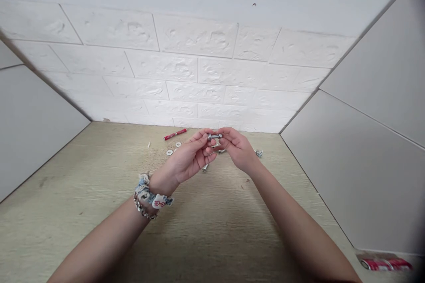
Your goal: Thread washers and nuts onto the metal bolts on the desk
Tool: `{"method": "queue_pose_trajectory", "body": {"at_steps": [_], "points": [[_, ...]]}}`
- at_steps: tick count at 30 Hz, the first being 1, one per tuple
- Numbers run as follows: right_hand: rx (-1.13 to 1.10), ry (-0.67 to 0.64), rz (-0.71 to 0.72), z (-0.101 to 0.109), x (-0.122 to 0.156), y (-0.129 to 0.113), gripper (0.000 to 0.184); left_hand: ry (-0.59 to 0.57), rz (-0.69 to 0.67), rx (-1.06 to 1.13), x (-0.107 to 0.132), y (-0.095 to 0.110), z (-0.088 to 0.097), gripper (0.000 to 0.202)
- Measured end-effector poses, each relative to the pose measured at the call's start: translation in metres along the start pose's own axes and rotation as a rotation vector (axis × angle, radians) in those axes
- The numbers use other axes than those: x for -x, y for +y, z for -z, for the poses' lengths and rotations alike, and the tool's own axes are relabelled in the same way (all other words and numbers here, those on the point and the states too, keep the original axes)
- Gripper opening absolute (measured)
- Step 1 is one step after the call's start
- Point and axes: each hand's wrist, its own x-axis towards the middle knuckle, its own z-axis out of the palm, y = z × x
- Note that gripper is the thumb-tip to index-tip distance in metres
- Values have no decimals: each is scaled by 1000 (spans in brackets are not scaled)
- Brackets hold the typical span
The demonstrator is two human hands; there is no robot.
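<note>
An expansion bolt [216,136] of shiny metal lies level between my two hands above the wooden surface. My left hand [195,154] pinches its left end, where a nut or washer shows, between thumb and fingers. At the other end, the fingertips of my right hand [235,146] close on the bolt's tip. Two flat washers, one a nearer washer [169,152] and one a farther washer [178,144], lie left of my hands. Below my left hand's fingers another bolt [205,168] rests on the surface, partly hidden. More metal pieces [222,151] show behind my right hand.
Red batteries [175,134] lie end to end near the white brick-pattern wall [199,70]. Small metal parts [259,153] sit right of my right wrist. Pale side panels [365,150] flank the wooden surface [99,177]. More red batteries [387,264] are at the lower right.
</note>
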Motion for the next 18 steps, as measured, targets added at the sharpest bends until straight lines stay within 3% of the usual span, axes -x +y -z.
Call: {"method": "queue_pose_trajectory", "body": {"at_steps": [6, 11, 18], "points": [[48, 37, 66, -4, 3, 1, 20, -9, -23, 14, 0, 0, 1, 8], [144, 115, 18, -3, 3, 2, 23, -35, -27, -12, -2, 0, 4, 8], [256, 120, 26, -3, 5, 3, 30, -90, -26, -45, 0, -3, 5, 8]]}}
